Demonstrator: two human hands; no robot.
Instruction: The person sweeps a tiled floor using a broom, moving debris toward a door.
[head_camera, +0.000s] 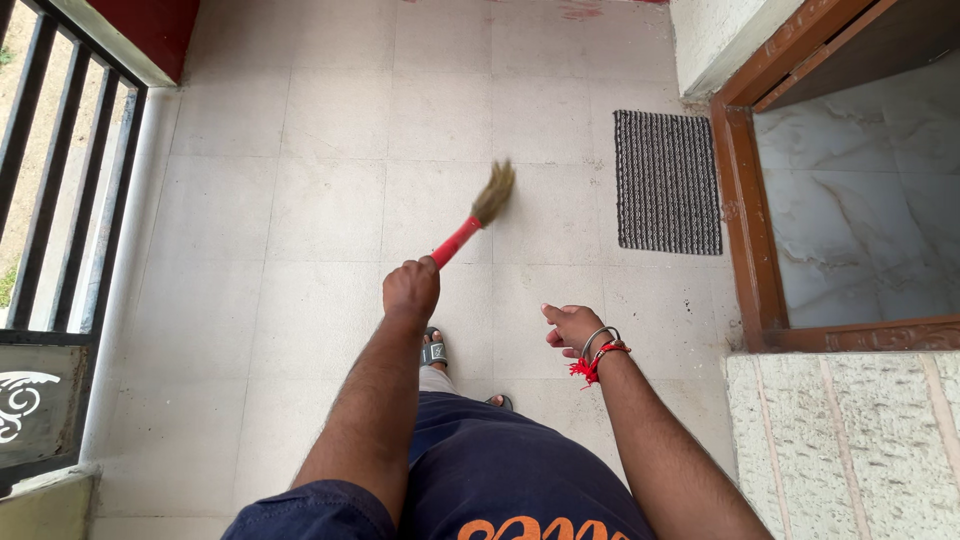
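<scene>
Red plastic forms the handle of the broom (470, 226), which slants up and to the right from the left hand (411, 290); its straw-coloured head is blurred and hangs over the pale tiled floor (320, 210), a little left of the doormat (667, 181). The left hand's grip is clenched round the lower end of the handle, knuckles up, arm stretched forward. The right hand (572, 326) is empty, its grip released, fingers loosely spread and pointing left, held out beside the body well clear of the broom; a metal bangle and a red thread sit on its wrist. Below the hands a sandal (433, 351) shows on one foot, and dark blue shorts fill the bottom edge. The floor is made of large off-white square tiles with thin joints, a few dark specks near the doorway. The doormat, dark grey and ribbed, lies flat against the threshold. To its right a brown wooden door frame (745, 230) borders a room floored in glossy marbled stone (860, 210). Below the frame is a rough cream wall (850, 440) with grooved lines. Along the left side runs a black metal railing (70, 180), with ground showing beyond it.
</scene>
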